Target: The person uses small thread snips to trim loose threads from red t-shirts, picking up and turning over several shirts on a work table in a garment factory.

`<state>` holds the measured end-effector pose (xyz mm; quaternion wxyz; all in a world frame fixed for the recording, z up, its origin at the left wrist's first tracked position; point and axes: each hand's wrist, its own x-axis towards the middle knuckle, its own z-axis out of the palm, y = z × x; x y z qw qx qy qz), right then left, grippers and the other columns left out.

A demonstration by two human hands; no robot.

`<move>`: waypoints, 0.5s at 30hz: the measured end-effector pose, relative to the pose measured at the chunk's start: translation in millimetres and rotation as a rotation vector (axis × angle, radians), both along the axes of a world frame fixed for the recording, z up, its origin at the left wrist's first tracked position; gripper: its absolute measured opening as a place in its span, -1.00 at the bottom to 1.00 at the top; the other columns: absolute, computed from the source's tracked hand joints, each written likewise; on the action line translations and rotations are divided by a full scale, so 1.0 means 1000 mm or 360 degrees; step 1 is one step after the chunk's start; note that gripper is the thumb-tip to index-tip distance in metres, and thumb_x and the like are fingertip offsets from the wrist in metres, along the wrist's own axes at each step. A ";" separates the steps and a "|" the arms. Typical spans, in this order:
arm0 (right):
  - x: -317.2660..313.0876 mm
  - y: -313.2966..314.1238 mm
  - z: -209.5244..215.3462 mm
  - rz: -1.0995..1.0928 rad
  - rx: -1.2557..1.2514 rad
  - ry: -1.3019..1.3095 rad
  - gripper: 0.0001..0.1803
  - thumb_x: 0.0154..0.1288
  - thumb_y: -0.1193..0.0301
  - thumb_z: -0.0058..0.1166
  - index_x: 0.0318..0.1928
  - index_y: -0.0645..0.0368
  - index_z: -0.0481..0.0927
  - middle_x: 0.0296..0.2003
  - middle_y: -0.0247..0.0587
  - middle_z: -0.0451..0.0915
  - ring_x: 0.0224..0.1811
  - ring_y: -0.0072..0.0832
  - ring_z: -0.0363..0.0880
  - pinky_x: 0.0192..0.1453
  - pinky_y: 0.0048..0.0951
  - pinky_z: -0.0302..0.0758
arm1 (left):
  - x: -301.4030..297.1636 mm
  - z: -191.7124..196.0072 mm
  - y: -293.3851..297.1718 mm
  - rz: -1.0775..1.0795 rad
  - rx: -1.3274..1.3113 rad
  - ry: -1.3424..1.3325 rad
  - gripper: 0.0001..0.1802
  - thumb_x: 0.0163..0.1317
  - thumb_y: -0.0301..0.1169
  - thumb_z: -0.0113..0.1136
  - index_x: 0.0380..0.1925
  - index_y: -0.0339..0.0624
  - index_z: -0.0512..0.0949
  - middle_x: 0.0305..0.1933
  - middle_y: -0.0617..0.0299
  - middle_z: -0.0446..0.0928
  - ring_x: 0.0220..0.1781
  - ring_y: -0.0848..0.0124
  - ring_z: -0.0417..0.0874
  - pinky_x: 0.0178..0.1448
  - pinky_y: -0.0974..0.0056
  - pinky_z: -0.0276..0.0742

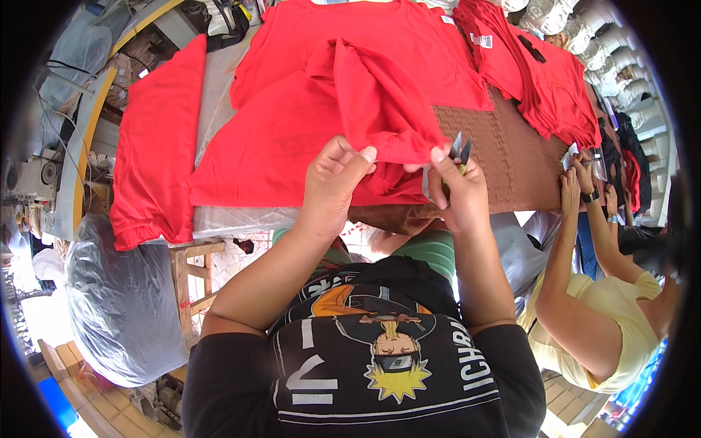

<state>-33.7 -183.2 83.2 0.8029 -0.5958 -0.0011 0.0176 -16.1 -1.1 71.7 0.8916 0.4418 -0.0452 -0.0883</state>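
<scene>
A red shirt (270, 146) lies spread before me, with one part of it, perhaps a sleeve, lifted toward me. Between thumb and fingers my left hand (328, 182) pinches the hem of that raised part. My right hand (461, 191) pinches the other end of the same edge, so the cloth stretches between the two hands. Tucked in the right palm are thread snips (462, 152), their dark pointed blades sticking up past the fingers. The snips' handles are mostly hidden by the hand.
The table has a brown textured cover (496, 160). A red garment (161, 131) hangs over its left edge; a red garment pile (540, 80) lies far right. Beside me at right, a person in a yellow top (591, 328) works. A plastic-wrapped bundle (120, 306) stands lower left.
</scene>
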 end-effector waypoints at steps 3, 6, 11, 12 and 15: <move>-0.007 0.007 0.011 0.0090 -0.0399 0.0149 -0.86 0.31 0.43 0.06 -0.39 0.19 0.50 -0.58 -0.34 0.56 -0.67 -0.82 0.26 -0.57 -0.70 0.22 | 0.000 0.000 -0.001 0.0060 -0.0109 0.0086 -0.92 0.22 -0.44 0.18 -0.39 -0.08 0.46 -0.41 0.35 0.55 -0.34 0.62 0.55 -0.16 0.48 0.47; -0.007 0.002 -0.004 0.0124 -0.0766 -0.0221 -0.88 0.28 0.44 0.09 -0.32 0.26 0.53 -0.53 -0.36 0.57 -0.53 -0.77 0.39 -0.44 -0.67 0.34 | -0.001 0.007 -0.001 0.0002 -0.0095 0.0138 -0.92 0.22 -0.43 0.19 -0.39 -0.07 0.46 -0.43 0.37 0.55 -0.39 0.61 0.56 -0.21 0.46 0.49; -0.011 -0.004 0.030 -0.0284 -0.1172 -0.0407 -0.72 0.14 0.40 0.24 -0.17 0.25 0.53 -0.32 -0.18 0.58 -0.31 -0.53 0.56 -0.18 -0.51 0.47 | -0.005 0.016 0.001 0.0014 -0.0013 0.0159 -0.90 0.20 -0.44 0.22 -0.37 -0.11 0.46 -0.51 0.36 0.54 -0.47 0.62 0.54 -0.27 0.50 0.47; -0.013 -0.002 0.038 -0.0292 -0.1250 -0.0514 -0.72 0.14 0.41 0.23 -0.16 0.25 0.53 -0.31 -0.16 0.58 -0.30 -0.48 0.57 -0.19 -0.49 0.48 | -0.006 0.015 0.001 0.0001 -0.0017 0.0138 -0.90 0.20 -0.46 0.21 -0.34 -0.14 0.47 -0.48 0.34 0.56 -0.43 0.61 0.55 -0.25 0.49 0.49; -0.020 0.003 0.053 -0.0295 -0.1440 -0.0797 -0.72 0.13 0.44 0.21 -0.14 0.22 0.53 -0.30 -0.13 0.57 -0.29 -0.33 0.59 -0.21 -0.44 0.49 | -0.009 0.015 0.002 -0.0029 -0.0033 0.0067 -0.86 0.19 -0.53 0.19 -0.25 -0.22 0.47 -0.36 0.25 0.59 -0.32 0.59 0.58 -0.16 0.47 0.52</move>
